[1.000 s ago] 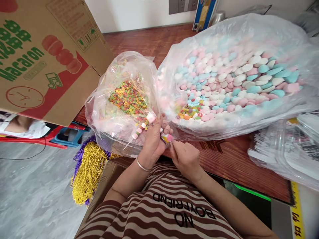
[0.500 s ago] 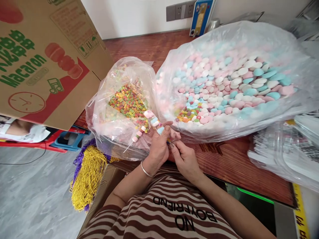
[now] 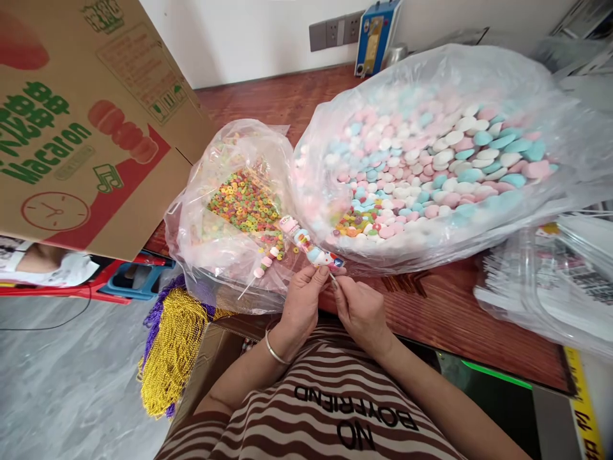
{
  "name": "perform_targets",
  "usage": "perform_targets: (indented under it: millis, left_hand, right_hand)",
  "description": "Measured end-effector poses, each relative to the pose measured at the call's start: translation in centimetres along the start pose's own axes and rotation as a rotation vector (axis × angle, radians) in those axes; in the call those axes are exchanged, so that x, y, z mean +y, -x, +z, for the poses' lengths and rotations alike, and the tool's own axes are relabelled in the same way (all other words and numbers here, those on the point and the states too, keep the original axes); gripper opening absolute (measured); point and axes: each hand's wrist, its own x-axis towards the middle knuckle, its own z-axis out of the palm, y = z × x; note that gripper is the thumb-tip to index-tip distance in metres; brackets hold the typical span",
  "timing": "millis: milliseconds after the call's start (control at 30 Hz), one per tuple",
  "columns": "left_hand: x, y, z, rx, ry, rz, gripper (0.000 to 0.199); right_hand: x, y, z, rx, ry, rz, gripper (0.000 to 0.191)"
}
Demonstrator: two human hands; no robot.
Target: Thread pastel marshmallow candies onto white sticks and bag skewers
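My left hand [image 3: 302, 300] is closed, its thumb and finger pinching the lower end of a wrapped candy skewer [image 3: 311, 249]. Close beside it, my right hand [image 3: 361, 310] is closed with its fingertips at a thin stick by the wrapper's end. The skewer slants up and left over a clear bag of small colourful rings [image 3: 249, 198]. Another skewer [image 3: 268, 262] with pink and green pieces and a white stick lies on that bag. To the right rests a large clear bag of pink, white and blue candies [image 3: 431, 172], with some colourful rings near its left side.
A large cardboard box [image 3: 96, 128] stands at the left. Clear plastic packaging [image 3: 550, 287] lies on the right of the red-brown table [image 3: 460, 313]. A blue device [image 3: 376, 38] stands by the wall. Gold and purple bead strings [image 3: 175, 351] hang at lower left.
Both hands have moved slightly down, and my left hand's fingers have come off the middle of the wrapped skewer, so more of it shows. The whole view has shifted a little.
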Motion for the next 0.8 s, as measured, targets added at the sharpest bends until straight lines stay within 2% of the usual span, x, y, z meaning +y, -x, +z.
perform_targets:
  millis: [100, 167, 233, 333, 400, 467, 533, 600, 700, 800]
  left_hand:
    - [-1.0, 0.1, 0.0, 0.020, -0.045, 0.070, 0.028]
    - [-1.4, 0.1, 0.1, 0.043, -0.037, 0.075, 0.027]
    - [-1.6, 0.1, 0.0, 0.057, -0.046, 0.061, 0.028]
    - [-1.4, 0.0, -0.5, 0.040, -0.140, 0.089, 0.030]
    - [-1.1, 0.0, -1.1, -0.008, -0.218, 0.112, 0.031]
    - [-0.7, 0.0, -1.6, -0.083, -0.250, 0.096, 0.032]
    - [-0.2, 0.0, -1.9, -0.151, -0.217, 0.044, 0.035]
    - [0.2, -0.2, -1.9, -0.167, -0.138, -0.004, 0.036]
    - [0.5, -0.5, -1.7, -0.083, 0.015, -0.053, 0.038]
    - [0.4, -0.6, -1.4, -0.055, 0.124, -0.108, 0.045]
  right_hand:
    - [-0.5, 0.1, -0.1, -0.051, -0.157, 0.154, 0.023]
    - [-0.6, 0.2, 0.0, 0.016, -0.148, 0.192, 0.018]
    - [-0.4, 0.1, 0.0, 0.098, -0.014, 0.143, 0.023]
    - [0.1, -0.1, -0.1, 0.061, 0.135, -0.050, 0.041]
    - [0.4, -0.2, -0.2, 0.031, 0.136, -0.155, 0.046]
    - [0.5, -0.2, -0.4, 0.060, 0.135, -0.210, 0.053]
    - [0.5, -0.2, -0.5, 0.089, 0.140, -0.245, 0.059]
    - [0.3, -0.1, -0.8, 0.100, 0.096, -0.261, 0.061]
    - [-0.3, 0.1, -1.2, 0.089, -0.090, -0.193, 0.052]
    - [-1.2, 0.5, -1.3, 0.005, -0.443, 0.041, 0.037]
